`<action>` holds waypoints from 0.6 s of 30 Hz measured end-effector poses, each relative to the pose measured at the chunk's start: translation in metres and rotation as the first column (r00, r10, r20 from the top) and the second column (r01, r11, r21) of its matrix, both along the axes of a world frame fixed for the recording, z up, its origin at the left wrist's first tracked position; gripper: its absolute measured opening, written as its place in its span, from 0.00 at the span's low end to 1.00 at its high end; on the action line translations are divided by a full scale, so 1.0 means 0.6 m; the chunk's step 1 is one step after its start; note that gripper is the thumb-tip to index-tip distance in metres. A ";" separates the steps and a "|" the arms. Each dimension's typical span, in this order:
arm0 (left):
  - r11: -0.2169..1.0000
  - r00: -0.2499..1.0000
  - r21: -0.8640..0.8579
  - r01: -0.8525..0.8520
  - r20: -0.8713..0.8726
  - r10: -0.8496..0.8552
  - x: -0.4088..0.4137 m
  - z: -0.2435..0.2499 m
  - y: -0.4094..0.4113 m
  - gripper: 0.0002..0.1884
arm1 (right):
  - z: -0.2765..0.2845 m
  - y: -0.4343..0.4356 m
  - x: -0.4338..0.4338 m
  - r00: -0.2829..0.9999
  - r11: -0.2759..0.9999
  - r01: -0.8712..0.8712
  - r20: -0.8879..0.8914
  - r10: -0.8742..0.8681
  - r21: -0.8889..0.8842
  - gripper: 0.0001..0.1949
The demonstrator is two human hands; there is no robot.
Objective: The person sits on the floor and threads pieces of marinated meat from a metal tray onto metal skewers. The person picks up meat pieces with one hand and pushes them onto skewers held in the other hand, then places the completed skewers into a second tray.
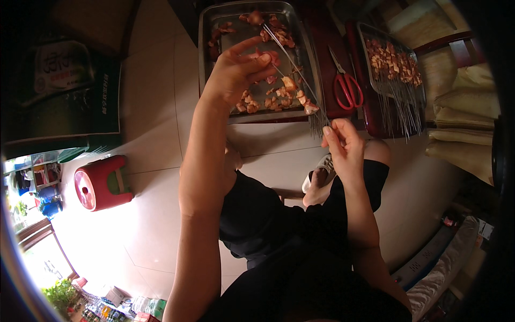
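Observation:
My left hand [245, 68] holds a piece of raw meat [268, 57] between thumb and fingers, above a metal tray [257, 118]. A thin metal skewer [299, 94] runs from that piece down to my right hand [345, 143], which pinches its lower end just outside the tray's near right corner. Other meat pieces [279, 100] lie in small groups in the tray. Bare skewers [318, 122] stick out at its near right edge. A dark reddish piece of meat [255, 17] sits at the far side, by the tips of pale metal rods that cross the tray.
Red-handled scissors [348, 90] lie on the dark red surface right of the tray. Farther right, a second metal tray [420, 96] holds many loaded meat skewers [392, 62], their bare ends overhanging. A red stool [102, 184] stands on the tiled floor at left.

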State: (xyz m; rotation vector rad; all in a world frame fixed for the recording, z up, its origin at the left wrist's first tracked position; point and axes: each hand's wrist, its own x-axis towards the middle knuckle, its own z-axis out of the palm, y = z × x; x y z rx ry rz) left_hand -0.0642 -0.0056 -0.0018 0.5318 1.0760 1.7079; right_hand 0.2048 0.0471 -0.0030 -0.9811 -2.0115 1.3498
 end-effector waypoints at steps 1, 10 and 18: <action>0.999 0.999 0.017 -0.037 0.004 0.037 0.003 0.000 0.001 0.31 | 0.002 0.000 -0.002 1.000 1.000 0.001 -0.006 -0.001 0.005 0.04; 0.974 0.985 0.153 -0.169 0.073 0.159 0.003 -0.002 0.008 0.33 | 0.002 -0.003 -0.001 0.999 1.000 -0.020 -0.027 0.021 0.016 0.05; 0.980 0.987 0.138 -0.143 -0.060 0.152 0.005 0.002 0.005 0.38 | 0.006 -0.002 0.003 1.000 1.000 -0.022 0.007 0.022 0.009 0.05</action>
